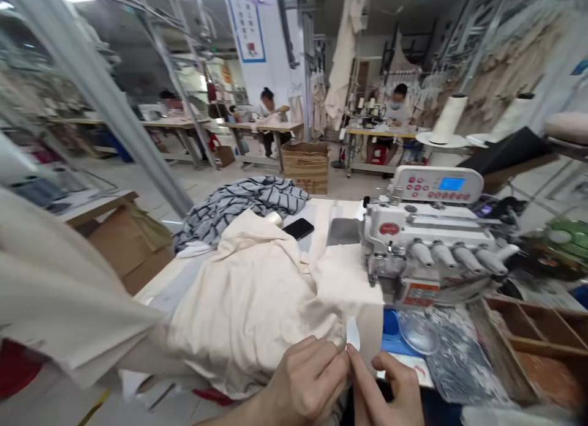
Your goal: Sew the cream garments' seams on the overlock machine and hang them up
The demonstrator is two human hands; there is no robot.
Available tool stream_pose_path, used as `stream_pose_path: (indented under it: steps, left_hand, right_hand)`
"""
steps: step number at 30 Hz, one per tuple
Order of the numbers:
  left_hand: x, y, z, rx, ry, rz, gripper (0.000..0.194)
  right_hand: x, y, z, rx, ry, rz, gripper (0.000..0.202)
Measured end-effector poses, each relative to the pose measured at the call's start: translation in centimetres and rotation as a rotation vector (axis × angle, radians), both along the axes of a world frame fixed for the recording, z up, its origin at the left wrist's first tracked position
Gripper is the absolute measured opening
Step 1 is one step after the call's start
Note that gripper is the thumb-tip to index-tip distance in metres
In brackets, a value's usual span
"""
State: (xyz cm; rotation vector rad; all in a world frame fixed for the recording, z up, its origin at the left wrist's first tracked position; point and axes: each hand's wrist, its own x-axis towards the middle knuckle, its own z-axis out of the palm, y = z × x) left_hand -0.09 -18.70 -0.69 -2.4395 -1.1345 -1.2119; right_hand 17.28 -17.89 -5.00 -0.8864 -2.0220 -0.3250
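Observation:
A large piece of cream fabric lies bunched over the sewing table, and its right part reaches the overlock sewing machine. At the fabric's near edge, my left hand is closed in a pinch on the cloth. Close beside it, my right hand has its index fingertip pressed at the base of a small white label, against the fabric edge. The label stands up between the two hands. Its lower end and the right thumb's exact grip are hidden.
A black phone and checked cloth lie behind the fabric. To the right are a clear round lid, a plastic bag and a divided wooden box. A metal post slants at left. Several people sit at machines beyond.

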Motion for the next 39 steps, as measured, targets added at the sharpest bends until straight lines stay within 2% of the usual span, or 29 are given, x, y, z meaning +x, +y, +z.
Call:
stream_pose_path:
  steps: [2, 3, 5, 8, 9, 11, 14, 16, 19, 23, 28, 34, 39]
  left_hand:
    - [-0.3, 0.1, 0.3, -0.05, -0.024, -0.044, 0.026]
    - [-0.7, 0.0, 0.4, -0.124, -0.078, -0.08, 0.022]
    - [-1.4, -0.1, 0.0, -0.42, -0.3, -0.154, 0.02]
    - [-1.4, -0.1, -1.5, -1.021, -0.796, -0.13, 0.055]
    - [-1.0, 0.1, -2.1, -1.166, -0.944, -0.105, 0.065]
    - [0.1, 0.6, -2.9, -1.315, -1.155, -0.087, 0.07]
    - [1.5, 1.2, -2.8, -1.289, -1.268, -0.101, 0.052]
    - [2.0, 1.1, -2.2, -1.228, -1.239, -0.086, 0.042]
    - [1.8, 0.3, -1.8, -1.204, -1.152, -0.11, 0.042]
    - [1.1, -0.8, -2.2, -1.194, -1.085, -0.175, 0.049]
    - [0.9, -1.2, -2.8, -1.13, -1.039, -0.155, 0.046]
    - [1.6, -0.9, -2.3, -1.028, -1.061, -0.17, 0.037]
    - [2.3, -0.9, -2.3, -1.027, -1.087, -0.202, 0.035]
  right_hand:
    - [-0.3, 0.1, -0.1, 0.032, 0.056, -0.035, 0.028]
    - [-0.4, 0.0, 0.0, 0.019, 0.116, -0.043, 0.027]
    - [-0.4, -0.1, 0.3, -0.011, 0.208, -0.009, 0.028]
    - [-0.4, -0.5, 0.4, -0.079, 0.304, 0.035, 0.031]
    - [-0.5, -0.6, 0.3, -0.107, 0.346, 0.043, 0.031]
    - [-1.0, -1.0, 0.1, -0.171, 0.437, 0.067, 0.031]
    - [-1.6, -1.4, 0.0, -0.325, 0.53, 0.137, 0.027]
    - [-1.6, -1.5, 0.2, -0.466, 0.58, 0.186, 0.022]
    - [-1.1, -1.2, 0.7, -0.591, 0.634, 0.218, 0.018]
    - [-0.7, -0.6, 1.1, -0.589, 0.679, 0.192, 0.018]
    - [-0.8, -0.5, 1.2, -0.551, 0.63, 0.206, 0.017]
    - [-0.9, -0.8, 1.0, -0.567, 0.675, 0.149, 0.016]
    - [-0.3, -0.5, 1.0, -0.52, 0.577, 0.183, 0.017]
